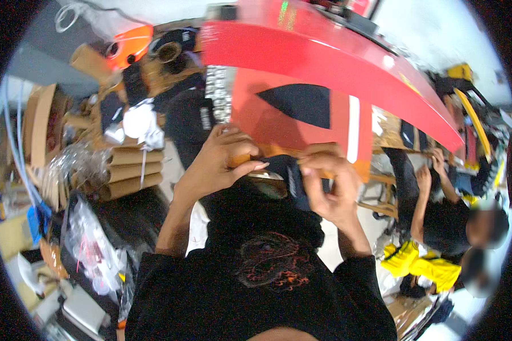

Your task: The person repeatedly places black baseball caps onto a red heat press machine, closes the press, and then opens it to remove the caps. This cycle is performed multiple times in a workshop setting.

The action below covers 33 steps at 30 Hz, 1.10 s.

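At orange board (253, 122) | hands (334, 183) apart | dark cloth (296, 182) between (perhaps pinched; blurry)

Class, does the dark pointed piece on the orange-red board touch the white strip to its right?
Apart: in the head view, a band of orange-red board shows between the dark pointed piece and the white strip.

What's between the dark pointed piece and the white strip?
Just bare orange-red board between the dark pointed piece and white strip, in the head view.
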Each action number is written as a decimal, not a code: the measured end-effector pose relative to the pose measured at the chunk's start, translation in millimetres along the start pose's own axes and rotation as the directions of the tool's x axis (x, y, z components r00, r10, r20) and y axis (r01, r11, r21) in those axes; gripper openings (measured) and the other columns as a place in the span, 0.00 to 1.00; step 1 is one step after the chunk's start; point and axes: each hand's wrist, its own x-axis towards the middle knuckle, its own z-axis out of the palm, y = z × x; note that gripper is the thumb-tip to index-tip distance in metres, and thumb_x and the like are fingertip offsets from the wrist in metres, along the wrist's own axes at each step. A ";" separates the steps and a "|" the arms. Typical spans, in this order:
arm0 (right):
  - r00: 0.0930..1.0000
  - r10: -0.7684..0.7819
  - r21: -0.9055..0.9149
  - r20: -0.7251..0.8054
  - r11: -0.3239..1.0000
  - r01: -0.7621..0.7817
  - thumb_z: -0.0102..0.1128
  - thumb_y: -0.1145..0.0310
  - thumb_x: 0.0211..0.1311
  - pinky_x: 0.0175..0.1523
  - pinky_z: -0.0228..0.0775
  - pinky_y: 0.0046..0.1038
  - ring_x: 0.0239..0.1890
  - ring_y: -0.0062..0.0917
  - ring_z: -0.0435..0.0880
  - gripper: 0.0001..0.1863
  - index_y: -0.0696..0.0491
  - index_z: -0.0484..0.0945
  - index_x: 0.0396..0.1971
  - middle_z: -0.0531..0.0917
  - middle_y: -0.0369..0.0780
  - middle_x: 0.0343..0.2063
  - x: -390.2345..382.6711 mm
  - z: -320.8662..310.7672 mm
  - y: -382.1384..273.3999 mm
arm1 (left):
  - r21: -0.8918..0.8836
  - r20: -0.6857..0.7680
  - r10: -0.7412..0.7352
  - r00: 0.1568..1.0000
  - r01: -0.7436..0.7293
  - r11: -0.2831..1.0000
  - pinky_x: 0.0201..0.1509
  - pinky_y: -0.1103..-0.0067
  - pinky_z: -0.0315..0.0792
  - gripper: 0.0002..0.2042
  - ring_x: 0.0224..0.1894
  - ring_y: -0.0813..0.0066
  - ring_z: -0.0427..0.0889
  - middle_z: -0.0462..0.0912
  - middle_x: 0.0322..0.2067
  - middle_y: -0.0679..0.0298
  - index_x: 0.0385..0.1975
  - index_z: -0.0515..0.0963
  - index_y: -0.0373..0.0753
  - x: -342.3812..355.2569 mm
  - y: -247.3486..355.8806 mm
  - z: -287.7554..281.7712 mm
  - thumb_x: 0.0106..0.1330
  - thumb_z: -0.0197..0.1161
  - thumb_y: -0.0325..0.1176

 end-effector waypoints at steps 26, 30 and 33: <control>0.872 0.416 -0.218 -0.257 0.855 -0.472 0.66 0.73 0.66 0.41 0.75 0.28 0.34 0.25 0.84 0.06 0.56 0.85 0.41 0.88 0.42 0.37 -30.5 9.3 74.8 | 0.143 -0.772 -0.286 0.568 0.594 0.792 0.72 0.62 0.61 0.18 0.69 0.54 0.68 0.72 0.67 0.52 0.61 0.78 0.40 -102.5 -111.0 -38.3 0.74 0.63 0.35; 0.682 0.541 -0.395 -0.492 0.559 -0.729 0.66 0.69 0.68 0.38 0.76 0.30 0.35 0.27 0.85 0.09 0.59 0.86 0.42 0.89 0.46 0.37 -98.4 -91.8 99.5 | 0.060 -0.758 -0.263 0.598 0.465 0.883 0.72 0.64 0.62 0.15 0.68 0.57 0.72 0.76 0.64 0.52 0.59 0.79 0.37 -75.2 -65.4 -17.2 0.75 0.60 0.31; 0.689 0.550 -0.391 -0.472 0.570 -0.723 0.66 0.71 0.67 0.44 0.78 0.34 0.39 0.35 0.87 0.10 0.58 0.85 0.44 0.87 0.49 0.42 -101.8 -95.6 93.6 | 0.102 -0.651 -0.175 0.738 0.314 0.944 0.72 0.65 0.62 0.15 0.67 0.58 0.73 0.78 0.62 0.54 0.58 0.79 0.37 -23.0 -37.4 2.3 0.74 0.60 0.30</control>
